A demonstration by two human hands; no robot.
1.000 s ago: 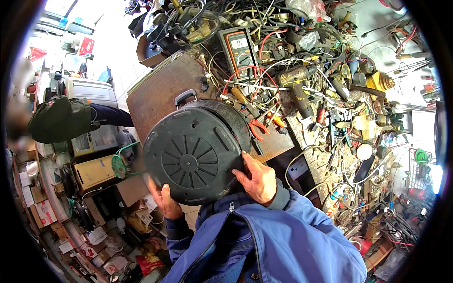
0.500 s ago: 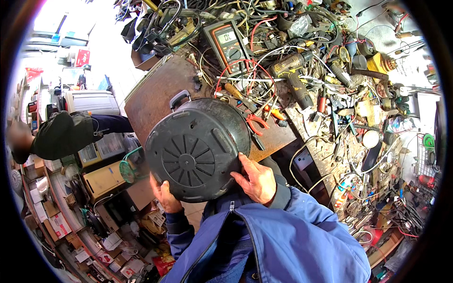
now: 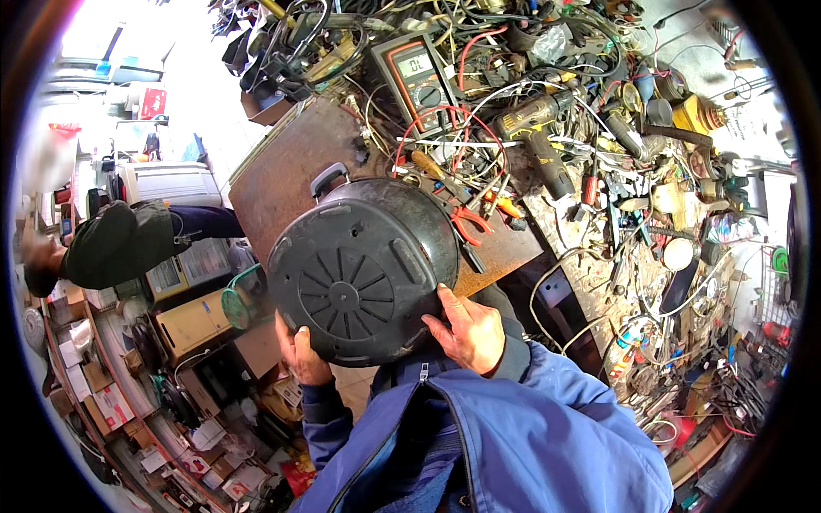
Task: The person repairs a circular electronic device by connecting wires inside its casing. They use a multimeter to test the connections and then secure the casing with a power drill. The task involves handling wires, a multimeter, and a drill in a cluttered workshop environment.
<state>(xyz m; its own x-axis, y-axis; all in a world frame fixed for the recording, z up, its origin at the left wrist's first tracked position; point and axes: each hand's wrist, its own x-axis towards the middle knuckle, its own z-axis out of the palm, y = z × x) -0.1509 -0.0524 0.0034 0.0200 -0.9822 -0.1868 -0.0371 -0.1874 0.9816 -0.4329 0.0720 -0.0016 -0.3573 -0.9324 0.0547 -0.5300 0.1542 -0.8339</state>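
A black electric pot is tipped on its side, its round plastic base with radial slots facing me. A grey loop handle sticks up at its far rim. My left hand grips the lower left edge of the base, fingers partly hidden behind it. On the right, my right hand holds the lower right edge, thumb and forefinger against the rim. The pot's far side is over the brown board. Red-handled pliers lie just right of the pot.
A multimeter with red leads stands beyond the pot. A yellow-black cordless drill lies among tangled cables and tools on the bench to the right. At the left, a person in a dark jacket is near shelves of boxes. A green basket is beside them.
The whole view has shifted slightly to the right. Both hands keep their grip and the pot stays tipped nearly the same way.
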